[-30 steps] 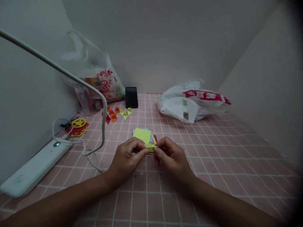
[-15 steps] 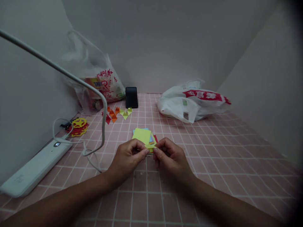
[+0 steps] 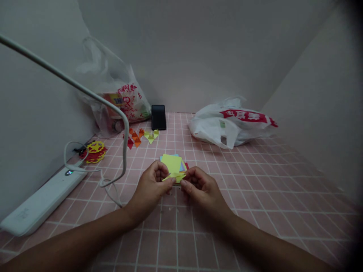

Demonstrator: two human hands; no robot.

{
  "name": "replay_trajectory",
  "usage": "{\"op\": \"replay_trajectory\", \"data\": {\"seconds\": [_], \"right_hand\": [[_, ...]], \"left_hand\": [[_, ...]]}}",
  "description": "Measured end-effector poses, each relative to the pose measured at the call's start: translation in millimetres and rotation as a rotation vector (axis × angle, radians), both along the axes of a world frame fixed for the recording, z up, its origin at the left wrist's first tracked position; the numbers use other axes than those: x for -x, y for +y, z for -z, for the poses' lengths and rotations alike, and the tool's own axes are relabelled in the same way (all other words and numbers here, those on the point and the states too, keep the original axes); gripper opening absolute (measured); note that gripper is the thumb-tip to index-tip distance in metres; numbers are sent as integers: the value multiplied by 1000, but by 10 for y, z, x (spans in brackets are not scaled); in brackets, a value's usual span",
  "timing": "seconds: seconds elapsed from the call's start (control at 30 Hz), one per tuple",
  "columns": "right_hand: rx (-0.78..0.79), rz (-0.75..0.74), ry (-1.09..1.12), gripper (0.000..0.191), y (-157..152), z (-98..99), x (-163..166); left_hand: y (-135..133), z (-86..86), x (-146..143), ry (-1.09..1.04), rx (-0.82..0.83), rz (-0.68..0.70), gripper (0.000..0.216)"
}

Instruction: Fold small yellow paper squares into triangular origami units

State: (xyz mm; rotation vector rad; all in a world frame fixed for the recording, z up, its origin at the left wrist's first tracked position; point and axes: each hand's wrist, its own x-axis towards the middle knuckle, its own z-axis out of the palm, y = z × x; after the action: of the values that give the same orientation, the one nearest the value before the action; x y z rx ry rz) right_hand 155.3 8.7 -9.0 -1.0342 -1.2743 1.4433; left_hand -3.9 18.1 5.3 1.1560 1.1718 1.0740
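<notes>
Between my two hands is a small folded piece of yellow paper. My left hand pinches its left end between thumb and fingers. At the other end, my right hand is closed on the paper's right tip with thumb and forefinger. Just beyond the fingers lies a stack of coloured paper squares, a yellow sheet on top and blue, purple and red edges showing. Farther back on the left stand folded yellow paper shapes and folded orange and red ones.
A white lamp or cable arm curves in from the left above a white power bank-like bar. Red and yellow cut-outs lie behind it. At the back are a filled plastic bag, a black phone and a white bag.
My left fingers have opened a little and shifted on the folded yellow paper, whose left part now shows wider. My right hand stays nearly in place.
</notes>
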Motion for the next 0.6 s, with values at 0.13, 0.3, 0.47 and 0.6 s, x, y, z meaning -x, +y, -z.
{"op": "replay_trajectory", "data": {"seconds": [0.13,0.3,0.47,0.6], "right_hand": [[-14,2,-39,15,-3,3,9],[25,26,-75,19,-15,-15,6],[25,39,-125,24,-8,-10,-4],[20,38,-51,20,1,-7,-14]], "left_hand": [[-14,14,-14,-19,22,7,27],[-21,60,-23,-43,34,20,28],[-9,130,-15,-90,28,59,28],[7,123,-14,-94,34,63,28]]}}
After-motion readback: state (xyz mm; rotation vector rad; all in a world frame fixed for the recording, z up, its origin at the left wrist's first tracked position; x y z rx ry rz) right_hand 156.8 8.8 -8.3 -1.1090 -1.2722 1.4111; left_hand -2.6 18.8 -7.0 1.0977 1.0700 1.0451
